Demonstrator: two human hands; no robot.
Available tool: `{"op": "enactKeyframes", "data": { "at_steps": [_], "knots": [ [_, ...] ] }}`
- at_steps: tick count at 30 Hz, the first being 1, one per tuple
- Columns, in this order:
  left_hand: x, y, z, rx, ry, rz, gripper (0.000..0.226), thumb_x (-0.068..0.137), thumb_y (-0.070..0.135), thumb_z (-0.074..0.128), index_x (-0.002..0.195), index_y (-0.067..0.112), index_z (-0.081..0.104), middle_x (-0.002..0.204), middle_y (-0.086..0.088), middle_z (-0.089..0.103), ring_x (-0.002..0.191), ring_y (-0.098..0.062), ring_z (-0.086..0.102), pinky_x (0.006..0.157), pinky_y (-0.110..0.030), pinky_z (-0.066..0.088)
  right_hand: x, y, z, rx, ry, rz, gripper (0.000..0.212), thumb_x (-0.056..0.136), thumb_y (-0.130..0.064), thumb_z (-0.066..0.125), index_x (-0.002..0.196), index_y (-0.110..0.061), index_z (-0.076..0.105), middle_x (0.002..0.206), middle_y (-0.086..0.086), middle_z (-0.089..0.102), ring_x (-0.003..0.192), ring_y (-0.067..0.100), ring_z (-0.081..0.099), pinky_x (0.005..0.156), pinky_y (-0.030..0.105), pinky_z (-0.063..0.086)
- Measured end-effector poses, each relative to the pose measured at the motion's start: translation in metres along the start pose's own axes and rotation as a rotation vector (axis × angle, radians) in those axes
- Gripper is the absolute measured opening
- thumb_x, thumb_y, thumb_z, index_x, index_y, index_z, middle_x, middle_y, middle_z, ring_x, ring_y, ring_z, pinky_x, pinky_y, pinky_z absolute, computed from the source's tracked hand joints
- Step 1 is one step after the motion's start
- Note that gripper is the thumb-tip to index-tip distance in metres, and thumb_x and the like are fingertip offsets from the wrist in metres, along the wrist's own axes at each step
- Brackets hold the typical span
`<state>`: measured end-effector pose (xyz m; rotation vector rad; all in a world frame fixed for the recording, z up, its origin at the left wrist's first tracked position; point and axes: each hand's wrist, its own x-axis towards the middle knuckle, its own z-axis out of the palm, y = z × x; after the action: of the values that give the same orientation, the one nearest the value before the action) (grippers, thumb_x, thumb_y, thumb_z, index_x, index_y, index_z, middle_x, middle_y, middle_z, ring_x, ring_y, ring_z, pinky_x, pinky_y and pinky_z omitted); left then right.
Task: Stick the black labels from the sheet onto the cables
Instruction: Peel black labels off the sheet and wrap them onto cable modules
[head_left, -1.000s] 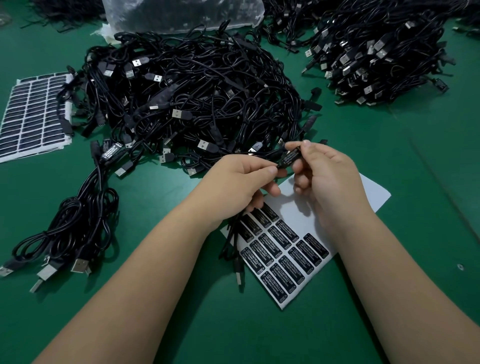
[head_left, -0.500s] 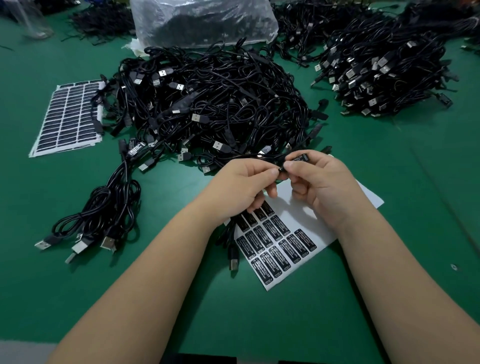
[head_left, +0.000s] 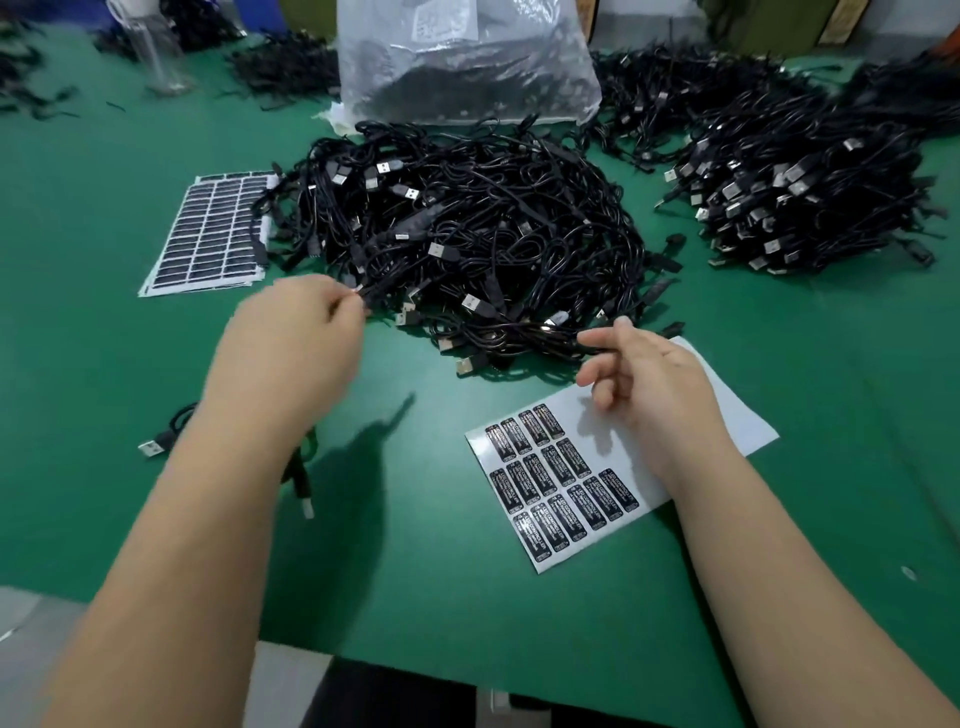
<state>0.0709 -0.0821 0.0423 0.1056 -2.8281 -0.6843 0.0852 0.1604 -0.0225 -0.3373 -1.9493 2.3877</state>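
The left hand (head_left: 291, 343) pinches a thin black cable (head_left: 374, 299) at the tangled black cable heap (head_left: 467, 244), frame centre. The right hand (head_left: 649, 379), fingers loosely curled, holds nothing. Bare green table mat (head_left: 415, 519) lies between the forearms. The white sheet of black labels (head_left: 561, 483) lies just below the right hand.

Hands have separated. The left hand (head_left: 291, 343) has swung out to the left edge of the cable pile (head_left: 467, 239), fingers pinched on a cable (head_left: 374, 299). The right hand (head_left: 649, 379) has let go and hangs loosely curled over the label sheet (head_left: 727, 415), now more exposed.
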Motion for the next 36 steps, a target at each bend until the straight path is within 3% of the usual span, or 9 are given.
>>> {"op": "enactKeyframes", "data": {
  "at_steps": [2, 5, 9, 14, 17, 22, 25, 29, 36],
  "knots": [
    [0.017, -0.019, -0.002, 0.042, 0.068, -0.078, 0.03, 0.099, 0.026, 0.041, 0.109, 0.008, 0.063, 0.092, -0.014, 0.066, 0.077, -0.032, 0.057, 0.063, -0.036, 0.044, 0.001, 0.0, 0.001, -0.042, 0.01, -0.001, 0.038, 0.102, -0.037, 0.042, 0.089, -0.015, 0.071, 0.066, 0.005, 0.066, 0.049, 0.01, 0.051, 0.048, 0.017, 0.045],
    [0.035, -0.038, 0.013, 0.42, -0.229, -0.119, 0.055, 0.099, 0.048, 0.039, 0.139, 0.01, 0.038, 0.135, -0.019, 0.05, 0.12, -0.039, 0.047, 0.093, -0.051, 0.04, 0.001, 0.0, 0.001, -0.068, 0.027, 0.004, 0.041, 0.102, -0.039, 0.04, 0.091, -0.015, 0.071, 0.065, 0.004, 0.066, 0.049, 0.009, 0.052, 0.047, 0.016, 0.044],
    [0.035, -0.061, 0.031, 0.508, -0.4, -0.156, 0.062, 0.1, 0.049, 0.029, 0.15, 0.014, 0.018, 0.152, -0.011, 0.033, 0.134, -0.038, 0.03, 0.102, -0.053, 0.034, 0.002, 0.0, 0.0, -0.049, 0.031, 0.012, 0.041, 0.103, -0.036, 0.039, 0.094, -0.011, 0.07, 0.064, 0.004, 0.065, 0.05, 0.009, 0.052, 0.049, 0.016, 0.045],
    [0.032, -0.047, 0.028, 0.588, -0.225, -0.112, 0.056, 0.098, 0.042, 0.039, 0.144, 0.011, 0.03, 0.146, -0.015, 0.038, 0.128, -0.04, 0.035, 0.101, -0.051, 0.032, 0.004, -0.001, -0.005, 0.056, 0.041, -0.004, 0.018, 0.097, -0.016, 0.055, 0.112, -0.014, 0.064, 0.075, 0.0, 0.071, 0.055, 0.008, 0.054, 0.055, 0.018, 0.049],
    [0.023, -0.01, 0.032, 0.347, 0.045, 0.23, 0.046, 0.094, 0.034, 0.05, 0.136, 0.014, 0.048, 0.134, -0.013, 0.054, 0.119, -0.037, 0.046, 0.094, -0.049, 0.037, 0.005, -0.001, -0.01, 0.098, 0.016, -0.024, 0.028, 0.091, -0.005, 0.059, 0.117, -0.015, 0.06, 0.093, 0.003, 0.075, 0.059, 0.005, 0.059, 0.061, 0.018, 0.052],
    [0.015, 0.058, 0.073, 0.253, -0.104, 0.647, 0.042, 0.099, 0.035, 0.046, 0.139, 0.025, 0.046, 0.135, 0.005, 0.054, 0.124, -0.023, 0.044, 0.098, -0.038, 0.031, 0.008, -0.003, -0.011, 0.254, 0.073, 0.04, 0.02, 0.098, -0.008, 0.048, 0.112, -0.011, 0.062, 0.092, 0.007, 0.075, 0.058, 0.008, 0.064, 0.058, 0.021, 0.054],
    [0.024, 0.061, 0.09, 0.349, -0.161, 0.593, 0.034, 0.098, 0.041, 0.047, 0.129, 0.033, 0.056, 0.129, 0.007, 0.056, 0.12, -0.022, 0.043, 0.096, -0.037, 0.026, 0.008, -0.005, -0.013, 0.364, 0.137, 0.089, 0.021, 0.1, -0.012, 0.044, 0.106, -0.009, 0.064, 0.081, 0.007, 0.075, 0.054, 0.009, 0.062, 0.055, 0.022, 0.053],
    [0.024, 0.047, 0.088, 0.05, 0.002, 0.473, 0.024, 0.095, 0.039, 0.055, 0.112, 0.03, 0.069, 0.112, 0.007, 0.066, 0.111, -0.023, 0.05, 0.089, -0.035, 0.024, 0.008, -0.005, -0.012, 0.355, 0.166, 0.099, 0.019, 0.099, -0.01, 0.047, 0.099, -0.008, 0.066, 0.066, 0.003, 0.07, 0.052, 0.008, 0.059, 0.054, 0.022, 0.053],
    [0.023, 0.052, 0.082, -0.237, 0.181, 0.385, 0.014, 0.097, 0.021, 0.054, 0.103, 0.013, 0.063, 0.085, 0.004, 0.06, 0.094, -0.025, 0.054, 0.085, -0.034, 0.034, 0.007, 0.0, -0.002, 0.087, 0.097, 0.027, 0.016, 0.097, -0.009, 0.05, 0.1, -0.009, 0.066, 0.076, 0.004, 0.073, 0.058, 0.01, 0.062, 0.056, 0.022, 0.054]
  ]
}}
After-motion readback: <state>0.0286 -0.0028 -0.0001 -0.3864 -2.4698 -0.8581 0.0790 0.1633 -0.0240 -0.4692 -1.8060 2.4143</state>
